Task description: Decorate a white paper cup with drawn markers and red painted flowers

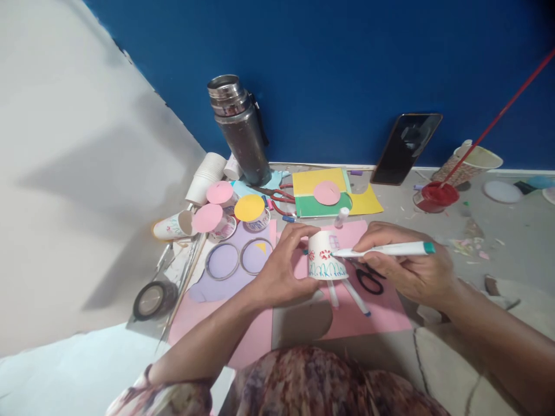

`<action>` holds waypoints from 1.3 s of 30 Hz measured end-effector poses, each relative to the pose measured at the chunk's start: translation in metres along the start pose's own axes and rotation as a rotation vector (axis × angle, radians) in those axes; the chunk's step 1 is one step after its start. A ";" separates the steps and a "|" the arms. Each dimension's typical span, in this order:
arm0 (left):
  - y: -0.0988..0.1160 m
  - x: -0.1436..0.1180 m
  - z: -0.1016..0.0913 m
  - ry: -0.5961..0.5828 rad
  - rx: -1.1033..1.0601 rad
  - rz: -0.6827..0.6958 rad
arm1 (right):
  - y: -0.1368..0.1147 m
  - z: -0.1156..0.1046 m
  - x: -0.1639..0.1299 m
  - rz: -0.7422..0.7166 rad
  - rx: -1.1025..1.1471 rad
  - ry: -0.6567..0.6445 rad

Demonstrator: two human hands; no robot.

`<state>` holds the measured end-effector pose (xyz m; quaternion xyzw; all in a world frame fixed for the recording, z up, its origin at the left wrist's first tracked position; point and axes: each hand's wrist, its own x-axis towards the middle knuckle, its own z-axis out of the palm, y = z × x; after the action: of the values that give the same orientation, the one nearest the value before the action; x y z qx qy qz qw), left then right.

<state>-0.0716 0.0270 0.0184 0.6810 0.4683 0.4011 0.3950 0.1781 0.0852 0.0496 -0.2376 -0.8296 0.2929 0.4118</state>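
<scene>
My left hand (pixel 291 263) grips a white paper cup (pixel 318 245) by its two ends, thumb at the rim and fingers at the base. Red flower shapes, a small purple window and a teal zigzag band along the rim decorate the cup. In my right hand (pixel 411 266) is a white felt-tip pen (pixel 385 250) with a green end, held like a pencil. Its tip is at the cup's side, beside a red flower; whether it touches, I cannot tell. Under the hands lie black-handled scissors (pixel 370 279), another pen (pixel 356 297) and pink paper (pixel 377 318).
Decorated cups with round paper tops (pixel 250 208) stand to the left, near stacked white cups (pixel 206 176) and two metal rings (pixel 222 260). A steel flask (pixel 243 133), red-handled pliers (pixel 277 193), yellow and green paper (pixel 318 180), a phone (pixel 405 150) and a red pot (pixel 436 197) line the back.
</scene>
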 end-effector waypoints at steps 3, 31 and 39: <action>-0.001 0.000 0.001 -0.003 0.002 0.000 | 0.000 -0.001 -0.001 0.016 0.007 0.005; -0.001 0.000 0.000 -0.085 0.060 -0.014 | -0.010 0.004 0.007 0.016 -0.022 -0.055; 0.000 -0.001 0.001 -0.069 0.074 -0.016 | -0.003 0.001 -0.001 0.039 -0.002 0.001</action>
<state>-0.0712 0.0261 0.0181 0.7049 0.4744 0.3564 0.3886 0.1776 0.0821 0.0509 -0.2545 -0.8248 0.2998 0.4062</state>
